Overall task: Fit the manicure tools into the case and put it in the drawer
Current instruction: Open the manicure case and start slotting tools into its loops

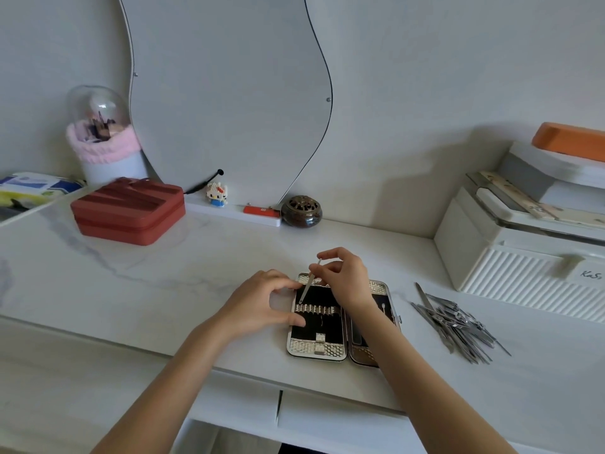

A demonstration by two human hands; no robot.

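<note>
Step in hand: loading tools into case [316, 350], early on by the look of it. Case lies open flat on the white desk [196, 263], near front edge, black lining up, silver elastic strip [317, 310] across the middle w/ loops seemingly all empty. Right hand [343, 276] pinches a slim metal tool [308, 285] by its upper end, tip angled down twd leftmost loop, just at the strip. Left hand [262, 303] rests on case's left edge, fingers curled over the rim, thumb on lining, steadying it. Rest of tools in a loose pile [458, 326] to the right, apart from case. Next, prob: slide tip under loop w/o snagging, keep case pinned, then fetch another from pile. Drawer [340, 417] under desk front looks closed.
</note>
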